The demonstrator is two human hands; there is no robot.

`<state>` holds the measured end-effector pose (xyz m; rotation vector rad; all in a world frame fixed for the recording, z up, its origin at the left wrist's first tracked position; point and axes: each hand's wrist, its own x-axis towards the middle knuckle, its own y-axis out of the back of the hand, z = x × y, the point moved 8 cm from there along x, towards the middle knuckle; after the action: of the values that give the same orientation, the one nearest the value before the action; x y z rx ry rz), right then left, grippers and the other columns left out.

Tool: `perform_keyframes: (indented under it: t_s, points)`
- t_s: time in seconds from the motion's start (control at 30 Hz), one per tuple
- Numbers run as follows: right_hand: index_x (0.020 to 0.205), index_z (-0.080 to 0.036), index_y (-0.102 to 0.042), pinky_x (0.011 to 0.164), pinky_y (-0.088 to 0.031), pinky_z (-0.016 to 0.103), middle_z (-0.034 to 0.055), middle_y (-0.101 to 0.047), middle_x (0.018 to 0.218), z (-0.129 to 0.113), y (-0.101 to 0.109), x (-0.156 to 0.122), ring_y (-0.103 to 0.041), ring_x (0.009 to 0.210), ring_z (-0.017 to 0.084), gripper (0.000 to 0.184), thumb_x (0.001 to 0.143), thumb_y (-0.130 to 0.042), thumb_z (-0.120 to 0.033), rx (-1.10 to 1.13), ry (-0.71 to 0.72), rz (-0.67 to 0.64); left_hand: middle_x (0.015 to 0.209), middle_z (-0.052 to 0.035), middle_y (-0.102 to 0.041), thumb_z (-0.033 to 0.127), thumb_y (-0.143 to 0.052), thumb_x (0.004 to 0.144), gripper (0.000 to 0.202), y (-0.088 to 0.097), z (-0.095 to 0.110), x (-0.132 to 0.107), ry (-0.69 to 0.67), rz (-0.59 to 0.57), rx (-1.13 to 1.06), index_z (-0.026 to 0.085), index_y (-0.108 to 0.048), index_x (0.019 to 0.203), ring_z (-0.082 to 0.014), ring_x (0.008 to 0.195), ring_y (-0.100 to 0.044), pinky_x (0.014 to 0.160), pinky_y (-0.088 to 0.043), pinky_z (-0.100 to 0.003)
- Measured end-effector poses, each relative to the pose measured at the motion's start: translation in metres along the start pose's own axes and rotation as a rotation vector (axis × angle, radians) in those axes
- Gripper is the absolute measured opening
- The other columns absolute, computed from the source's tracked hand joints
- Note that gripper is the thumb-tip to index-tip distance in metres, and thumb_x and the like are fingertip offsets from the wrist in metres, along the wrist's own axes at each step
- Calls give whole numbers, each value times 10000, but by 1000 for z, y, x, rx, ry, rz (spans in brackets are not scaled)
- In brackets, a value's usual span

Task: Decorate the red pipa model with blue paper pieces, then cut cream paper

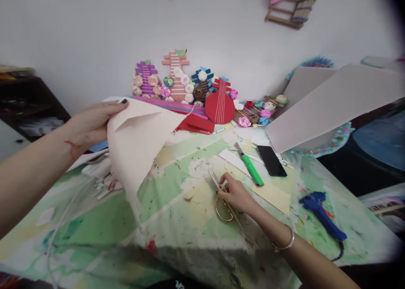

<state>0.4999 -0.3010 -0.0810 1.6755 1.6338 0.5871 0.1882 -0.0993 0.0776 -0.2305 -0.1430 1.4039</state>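
Note:
My left hand (106,116) grips the upper left edge of a large cream sheet of paper (139,137), thumb on top. The sheet hangs curved over the table, with a slanting fold or slit near its top and a ragged right edge. My right hand (236,192) is closed on a pair of gold-handled scissors (224,211) low over the table, its fingers curled at the pivot and the blades pointing away. Beyond that hand lie a green utility knife (252,169), a white paper strip (234,161) and a pale yellow card (274,197).
A phone (271,160) lies right of the knife, a blue glue gun (324,215) nearer the right edge. Paper-flower instrument models, one a red round lute (220,103), lean on the wall. A big folded white board (329,99) stands at right. A cord (63,217) crosses the left side.

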Motion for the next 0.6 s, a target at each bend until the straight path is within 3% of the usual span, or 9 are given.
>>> perform_keyframes:
  t_s: [0.2,0.43,0.6]
  points:
    - [944,-228,-411,496,-279,211,-111,-430,493,13,25,-9,-446,479,122,207,757,-500,-216,149,-13,87,688,-81,-686,165,-521,885,165,-40,-21,17,189,-183,101,95,-620,997,-157,523,-637,515,-567,-284]
    - [953,-239,-420,481,-284,222,-94,-458,508,40,85,-30,-448,471,133,200,770,-483,-290,42,-115,296,697,-4,-675,193,-610,857,130,-104,-22,31,73,-350,9,157,-599,981,-124,572,-627,580,-523,-257]
    - [969,-240,-423,510,-323,245,-63,-535,528,92,135,-70,-501,481,157,205,830,-442,-388,-118,-264,437,787,-14,-699,213,-668,807,256,-156,-28,48,84,-635,124,156,-620,1051,-122,656,-636,620,-499,-239]
